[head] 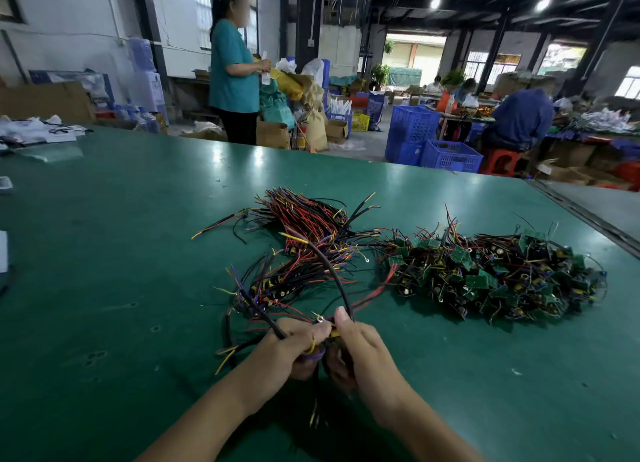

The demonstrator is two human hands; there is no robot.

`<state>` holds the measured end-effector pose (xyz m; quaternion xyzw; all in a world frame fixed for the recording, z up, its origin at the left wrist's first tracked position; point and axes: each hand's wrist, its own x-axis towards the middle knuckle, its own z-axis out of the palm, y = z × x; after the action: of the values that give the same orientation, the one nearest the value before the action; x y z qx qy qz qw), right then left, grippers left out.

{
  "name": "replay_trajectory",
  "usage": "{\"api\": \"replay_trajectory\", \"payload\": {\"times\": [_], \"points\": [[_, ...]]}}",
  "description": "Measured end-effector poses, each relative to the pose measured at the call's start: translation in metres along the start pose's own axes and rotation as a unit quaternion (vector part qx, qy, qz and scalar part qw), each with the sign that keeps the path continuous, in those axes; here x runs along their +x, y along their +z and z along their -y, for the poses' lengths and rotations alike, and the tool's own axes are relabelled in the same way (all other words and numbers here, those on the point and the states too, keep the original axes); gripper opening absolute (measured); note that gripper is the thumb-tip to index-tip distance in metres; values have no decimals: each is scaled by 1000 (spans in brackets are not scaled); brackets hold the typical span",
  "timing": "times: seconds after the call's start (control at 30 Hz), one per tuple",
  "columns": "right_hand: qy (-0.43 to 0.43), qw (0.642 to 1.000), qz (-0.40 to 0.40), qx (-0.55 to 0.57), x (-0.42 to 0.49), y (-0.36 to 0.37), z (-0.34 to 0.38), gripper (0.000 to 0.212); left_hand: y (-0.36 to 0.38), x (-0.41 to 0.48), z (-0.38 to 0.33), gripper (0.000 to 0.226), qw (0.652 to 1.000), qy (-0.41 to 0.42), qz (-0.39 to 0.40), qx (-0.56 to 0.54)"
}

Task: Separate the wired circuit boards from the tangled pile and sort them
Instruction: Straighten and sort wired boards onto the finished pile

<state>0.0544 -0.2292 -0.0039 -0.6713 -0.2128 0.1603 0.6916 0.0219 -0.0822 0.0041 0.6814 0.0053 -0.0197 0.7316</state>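
A tangled pile of green circuit boards with wires (491, 274) lies on the right of the green table (104, 254). Left of it lie sorted bundles of boards with red, black and yellow wires (311, 226), one further back and one nearer (277, 285). My left hand (291, 347) and my right hand (360, 351) are close together at the near edge of the bundles. Both grip one wired board's leads: yellow, purple and black wires pass between the fingers, and a thick black wire arcs up from my right thumb. The board itself is hidden in my hands.
A person in a teal shirt (232, 70) stands beyond the table's far edge. Blue crates (450, 155), cardboard boxes and seated workers fill the floor behind. White papers and bags (38, 129) lie at the table's far left corner.
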Motion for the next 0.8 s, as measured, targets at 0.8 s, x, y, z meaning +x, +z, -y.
{"api": "replay_trajectory", "payload": {"times": [0.8], "points": [[-102,977,-186,9,0,-5,-1,9,-3,6,9,44,969,101,-22,225]]}}
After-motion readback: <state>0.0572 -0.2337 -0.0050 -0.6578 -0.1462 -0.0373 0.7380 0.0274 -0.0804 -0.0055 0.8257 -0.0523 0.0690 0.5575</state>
